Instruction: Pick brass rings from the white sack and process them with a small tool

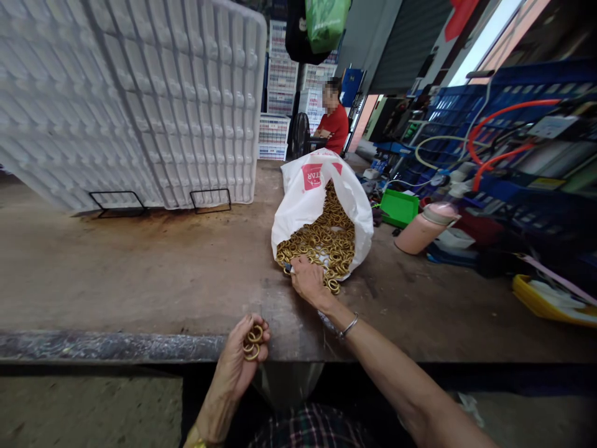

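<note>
The tabletop (140,274) is worn brown wood, stained dark near its back and edged in front with a dull metal strip. On it a white bag (303,199) lies on its side, its mouth open toward the person and full of brass rings (321,239), some spilling out onto the wood.

The right hand (308,281) rests at the bag's mouth, fingers curled down among the nearest rings; whether its grip has closed on one cannot be told. The left hand (242,361) sits at the front edge of the tabletop, its grip folded around a small bunch of rings, well apart from the bag.

At the back left a big white moulded tray (140,93) stands upright, propped on black wire stands (209,200). To the right of the bag lie a green bin (398,208) and a pink bottle (424,227) on its side, with blue racks (536,124), red and white hoses and a yellow tray (550,302) beyond.

Behind the bag a person in a red shirt (336,124) sits in front of stacked white crates (280,87). A green sack (326,22) hangs overhead, and daylight comes through an opening at the far right.
</note>
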Demonstrator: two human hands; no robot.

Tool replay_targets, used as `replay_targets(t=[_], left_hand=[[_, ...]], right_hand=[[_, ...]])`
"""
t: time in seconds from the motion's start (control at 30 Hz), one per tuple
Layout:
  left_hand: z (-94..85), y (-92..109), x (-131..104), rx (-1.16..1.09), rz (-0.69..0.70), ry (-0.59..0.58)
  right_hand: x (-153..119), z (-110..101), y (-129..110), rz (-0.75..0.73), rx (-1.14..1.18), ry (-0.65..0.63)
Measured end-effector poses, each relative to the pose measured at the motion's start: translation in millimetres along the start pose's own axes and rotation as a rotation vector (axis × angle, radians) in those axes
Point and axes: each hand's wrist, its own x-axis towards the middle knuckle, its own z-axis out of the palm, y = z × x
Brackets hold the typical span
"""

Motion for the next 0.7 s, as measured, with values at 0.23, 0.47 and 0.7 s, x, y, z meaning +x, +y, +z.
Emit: replay_targets(t=[0.23, 0.47, 0.7], left_hand=[[0.1, 0.1, 2.5, 0.020, 0.008, 0.017], [5.0, 1.3, 8.6, 0.215, 0.214, 0.109], [5.7, 14.2, 15.0, 0.767, 0.360, 0.211]], right_hand=[[-12.4, 2.9, 1.2, -0.072, 0.109, 0.084], [-28.2, 11.3, -10.3, -0.281, 0.479, 0.155], [-40.0, 3.4, -29.5, -0.420, 0.893, -0.019]])
